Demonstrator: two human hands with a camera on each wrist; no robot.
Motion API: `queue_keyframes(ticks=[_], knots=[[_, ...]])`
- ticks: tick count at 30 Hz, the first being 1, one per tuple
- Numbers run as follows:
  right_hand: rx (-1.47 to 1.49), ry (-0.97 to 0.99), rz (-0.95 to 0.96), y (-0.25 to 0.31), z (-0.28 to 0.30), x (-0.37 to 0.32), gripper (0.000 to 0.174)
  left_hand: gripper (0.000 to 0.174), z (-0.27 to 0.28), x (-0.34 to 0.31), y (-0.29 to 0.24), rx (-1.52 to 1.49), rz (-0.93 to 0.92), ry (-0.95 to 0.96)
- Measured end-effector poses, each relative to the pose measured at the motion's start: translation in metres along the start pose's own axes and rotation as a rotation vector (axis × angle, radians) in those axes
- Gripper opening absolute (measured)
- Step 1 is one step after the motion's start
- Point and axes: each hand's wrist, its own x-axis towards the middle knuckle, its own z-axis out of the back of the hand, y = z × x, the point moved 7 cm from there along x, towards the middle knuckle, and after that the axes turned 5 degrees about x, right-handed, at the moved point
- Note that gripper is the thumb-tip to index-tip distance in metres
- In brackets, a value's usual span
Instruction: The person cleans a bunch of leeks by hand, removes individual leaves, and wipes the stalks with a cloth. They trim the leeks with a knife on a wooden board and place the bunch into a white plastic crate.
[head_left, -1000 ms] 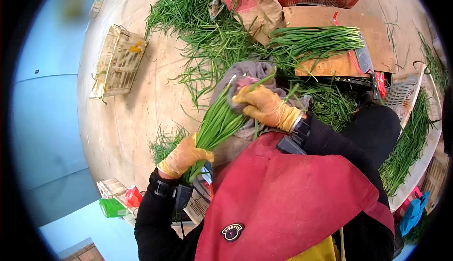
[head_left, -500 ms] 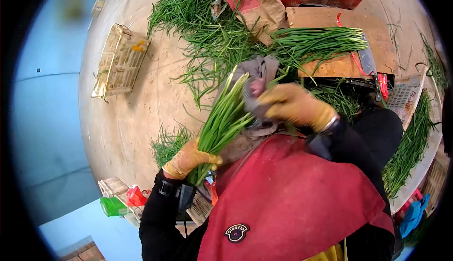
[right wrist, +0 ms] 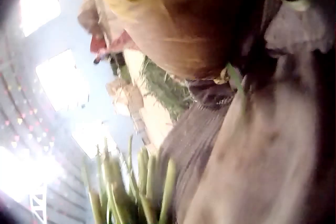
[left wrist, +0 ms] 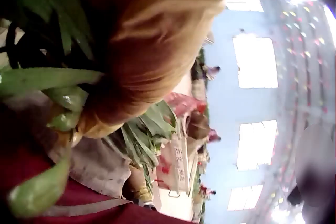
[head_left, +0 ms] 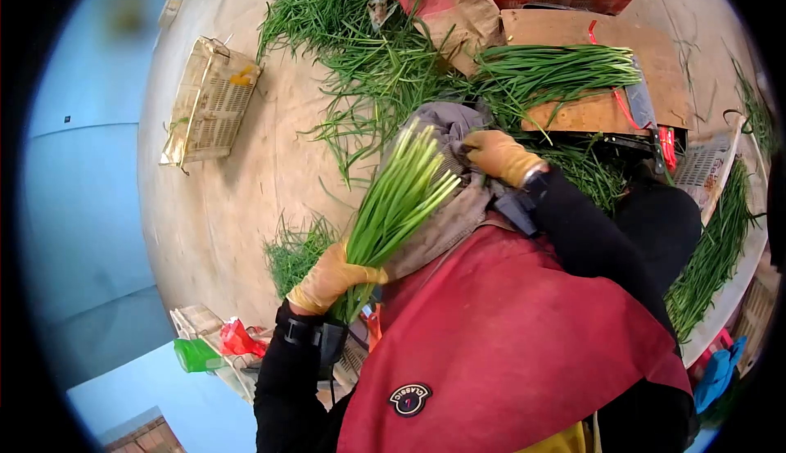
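My left hand (head_left: 327, 279) grips a bunch of long green stalks (head_left: 385, 199) near its lower end; the pale cut ends fan out up and to the right. In the left wrist view the yellow glove (left wrist: 152, 40) curls round green leaves. My right hand (head_left: 503, 158), also gloved, is just right of the stalk tips, its curled fingers at a grey cloth (head_left: 446, 121) over the lap. The right wrist view shows that glove (right wrist: 178, 29) against cloth folds (right wrist: 252, 145), with a small green blade at the fingertips, and the stalk ends (right wrist: 126, 187) apart from it.
Loose greens (head_left: 336, 27) lie beyond the lap. A trimmed bunch (head_left: 557, 68) rests on a wooden board (head_left: 655, 43) beside a knife (head_left: 641, 101). An upright basket (head_left: 213, 105) stands left, a long crate with greens (head_left: 712, 248) right.
My right hand has moved off the stalks to the grey cloth, after a blurred sweep to the right. The stalk ends are now uncovered; my left hand keeps its grip.
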Motion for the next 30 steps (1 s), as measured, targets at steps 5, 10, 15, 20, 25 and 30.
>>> queue_keyframes(ticks=[5, 10, 15, 20, 25, 30], knots=[[0.86, -0.502, -0.274, -0.11, 0.053, -0.044, 0.028, 0.063, 0.029, -0.01, -0.04, 0.638, -0.563, -0.469], [1.531, -0.582, 0.016, -0.045, 0.114, -0.067, 0.03, 0.082, 0.022, 0.001, -0.043, 1.313, -0.462, -0.511], [1.23, -0.428, 0.158, 0.054, 0.12, -0.059, 0.027, 0.083, 0.009, -0.004, -0.048, 1.356, -0.498, -0.46], [0.091, 0.107, 0.504, 0.168, 0.02, -0.039, 0.029, 0.078, 0.003, -0.003, -0.052, 1.392, -0.508, -0.426], [-0.075, 0.033, 0.23, 0.084, 0.006, -0.045, 0.024, 0.076, 0.005, -0.009, -0.048, 1.432, -0.501, -0.428], [-0.014, 0.035, -0.062, -0.045, -0.014, -0.067, 0.025, 0.076, 0.009, -0.006, -0.039, 1.424, -0.53, -0.445]])
